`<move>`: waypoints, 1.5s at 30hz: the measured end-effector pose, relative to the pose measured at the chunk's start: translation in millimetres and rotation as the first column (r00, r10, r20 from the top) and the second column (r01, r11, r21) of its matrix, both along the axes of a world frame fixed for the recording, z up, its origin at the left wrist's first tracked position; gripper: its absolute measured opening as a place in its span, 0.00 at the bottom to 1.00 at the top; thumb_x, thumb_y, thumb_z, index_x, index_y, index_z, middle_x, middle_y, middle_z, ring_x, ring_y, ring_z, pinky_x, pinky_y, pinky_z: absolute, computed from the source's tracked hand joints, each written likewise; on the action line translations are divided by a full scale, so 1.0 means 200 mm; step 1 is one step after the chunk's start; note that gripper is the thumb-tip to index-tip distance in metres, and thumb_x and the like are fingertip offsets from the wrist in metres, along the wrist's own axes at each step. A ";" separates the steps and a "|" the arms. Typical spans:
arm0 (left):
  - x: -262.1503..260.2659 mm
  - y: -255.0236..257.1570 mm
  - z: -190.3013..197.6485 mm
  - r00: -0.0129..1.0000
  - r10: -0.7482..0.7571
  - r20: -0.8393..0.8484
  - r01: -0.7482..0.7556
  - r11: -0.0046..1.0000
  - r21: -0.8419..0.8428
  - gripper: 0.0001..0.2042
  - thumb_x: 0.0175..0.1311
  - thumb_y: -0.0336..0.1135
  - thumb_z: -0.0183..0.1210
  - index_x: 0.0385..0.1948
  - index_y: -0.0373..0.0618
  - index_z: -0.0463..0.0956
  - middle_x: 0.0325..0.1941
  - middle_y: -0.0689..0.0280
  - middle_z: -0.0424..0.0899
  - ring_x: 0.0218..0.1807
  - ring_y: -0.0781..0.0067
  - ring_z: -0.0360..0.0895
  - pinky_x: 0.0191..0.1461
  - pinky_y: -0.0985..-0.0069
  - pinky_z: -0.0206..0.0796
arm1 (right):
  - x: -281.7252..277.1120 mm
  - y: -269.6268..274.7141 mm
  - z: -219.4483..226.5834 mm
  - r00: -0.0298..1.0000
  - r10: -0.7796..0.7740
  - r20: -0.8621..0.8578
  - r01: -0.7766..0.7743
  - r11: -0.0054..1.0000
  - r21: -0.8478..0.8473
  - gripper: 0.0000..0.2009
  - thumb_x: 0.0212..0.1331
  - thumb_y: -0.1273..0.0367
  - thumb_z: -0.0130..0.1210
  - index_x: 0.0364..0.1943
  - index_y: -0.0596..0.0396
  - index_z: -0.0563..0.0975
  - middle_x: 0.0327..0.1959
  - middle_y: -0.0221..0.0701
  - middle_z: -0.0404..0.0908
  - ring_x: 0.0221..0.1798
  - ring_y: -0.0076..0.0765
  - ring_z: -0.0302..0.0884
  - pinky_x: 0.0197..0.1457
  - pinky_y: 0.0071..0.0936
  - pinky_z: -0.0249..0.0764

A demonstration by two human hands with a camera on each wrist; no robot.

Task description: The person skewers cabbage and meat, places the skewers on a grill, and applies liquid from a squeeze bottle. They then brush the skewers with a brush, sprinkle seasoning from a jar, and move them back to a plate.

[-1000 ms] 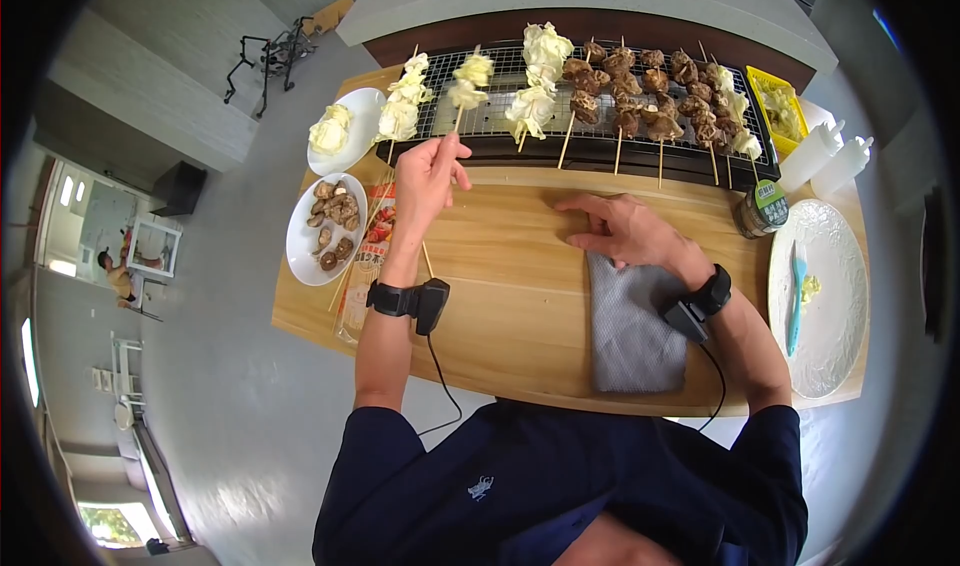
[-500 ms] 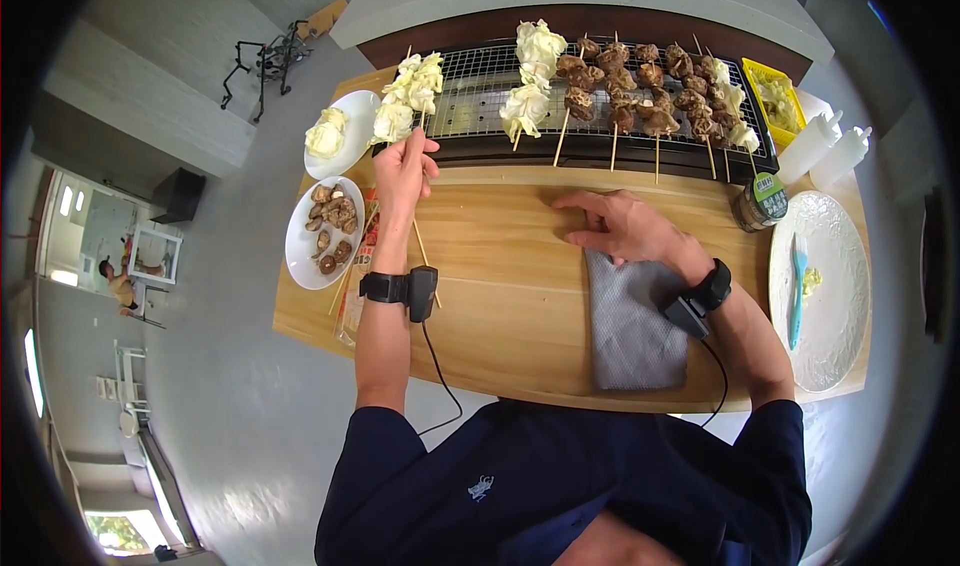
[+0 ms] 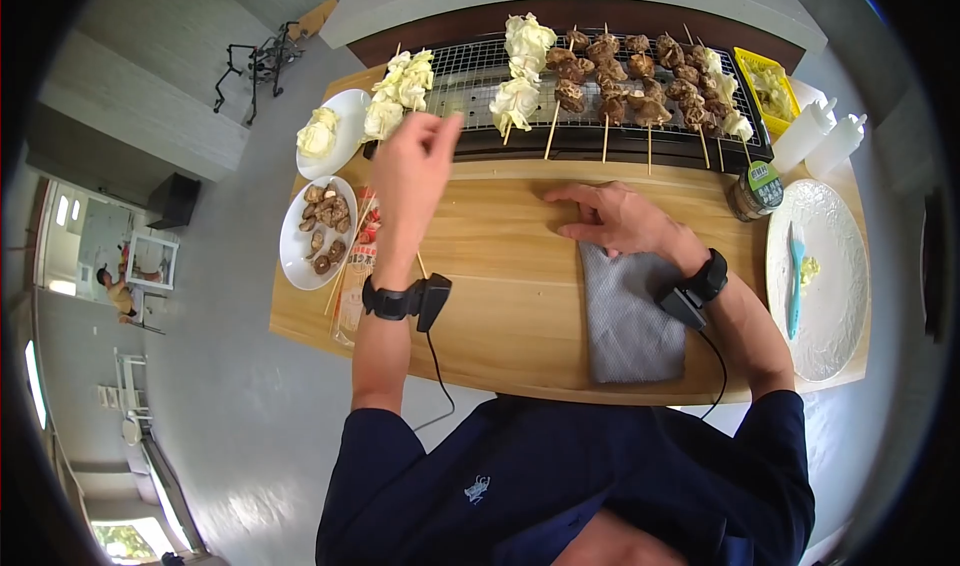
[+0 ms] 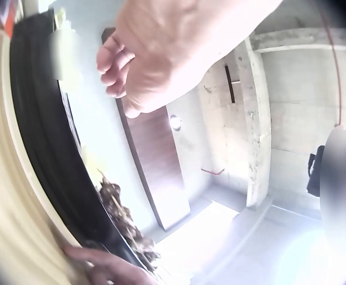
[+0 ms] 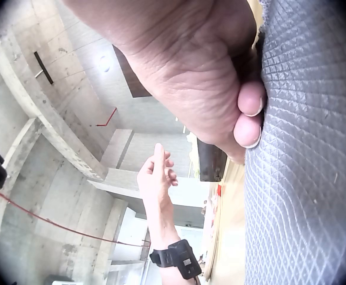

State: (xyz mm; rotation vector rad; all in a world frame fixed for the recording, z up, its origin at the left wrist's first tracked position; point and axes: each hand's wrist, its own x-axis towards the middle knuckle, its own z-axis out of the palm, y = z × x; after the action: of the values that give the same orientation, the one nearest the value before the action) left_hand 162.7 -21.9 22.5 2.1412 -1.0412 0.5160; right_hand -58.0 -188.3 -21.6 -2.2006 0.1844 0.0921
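Cream-white cabbage skewers (image 3: 402,81) lie close together at the left end of the black grill (image 3: 590,148), and the left hand (image 3: 412,161) hovers just beside their near ends, its grip loosely curled with nothing visible in it. Wire mesh (image 3: 468,76) separates them from another cabbage skewer (image 3: 522,61) and, further right, brown mushroom skewers (image 3: 607,71). The right hand (image 3: 628,216) rests on the folded grey cloth (image 3: 637,316), its grip relaxed and holding nothing. The step in hand seems to be arranging skewers on the grill; shifting another would call for a light pinch on a bare stick end.

The counter (image 3: 500,296) is pale, grained wood. From the left it carries a white plate (image 3: 349,126) of cabbage, a white dish (image 3: 291,251) of mushrooms (image 3: 325,208), a printed packet (image 3: 352,311), a green-labelled jar (image 3: 757,193), a yellow basket (image 3: 741,66), squeeze bottles (image 3: 803,138) and a large white plate (image 3: 836,256) with a light-blue utensil (image 3: 796,284). At the room's far left, a person (image 3: 119,291) is near a white frame (image 3: 154,258); closer, a black metal rack (image 3: 258,66) stands on the grey floor (image 3: 240,366).
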 end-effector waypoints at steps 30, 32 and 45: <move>-0.09 -0.15 -0.07 0.463 -0.481 -0.745 0.227 0.876 -0.425 0.18 0.74 0.45 0.59 0.30 0.36 0.82 0.16 0.76 0.73 0.17 0.85 0.73 0.17 0.84 0.54 | 0.00 -0.01 -0.03 1.000 0.005 0.028 -0.004 1.000 -0.012 0.22 0.68 0.61 0.60 0.62 0.53 0.73 0.16 0.30 0.80 0.18 0.31 0.81 0.30 0.29 0.76; -0.08 -0.13 -0.09 0.385 -0.496 -0.778 0.183 0.867 -0.463 0.17 0.74 0.45 0.59 0.32 0.37 0.82 0.17 0.77 0.72 0.16 0.85 0.72 0.18 0.84 0.54 | 0.00 -0.01 -0.03 1.000 0.000 0.030 0.001 1.000 -0.016 0.22 0.68 0.61 0.60 0.62 0.53 0.73 0.16 0.30 0.80 0.18 0.31 0.81 0.30 0.29 0.76; 0.05 -0.04 -0.26 0.180 -0.529 -0.829 -0.023 0.840 -0.541 0.17 0.74 0.45 0.60 0.36 0.37 0.80 0.19 0.79 0.67 0.17 0.86 0.65 0.19 0.85 0.52 | 0.00 -0.01 -0.03 1.000 0.001 0.024 -0.001 1.000 0.006 0.22 0.68 0.61 0.59 0.62 0.53 0.73 0.17 0.31 0.80 0.17 0.30 0.81 0.29 0.28 0.75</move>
State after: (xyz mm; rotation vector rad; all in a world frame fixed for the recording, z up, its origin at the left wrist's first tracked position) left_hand 173.1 -30.0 -28.5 1.2868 -0.3961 -0.7347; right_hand -57.1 -190.2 -27.5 -2.1943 0.1690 0.0664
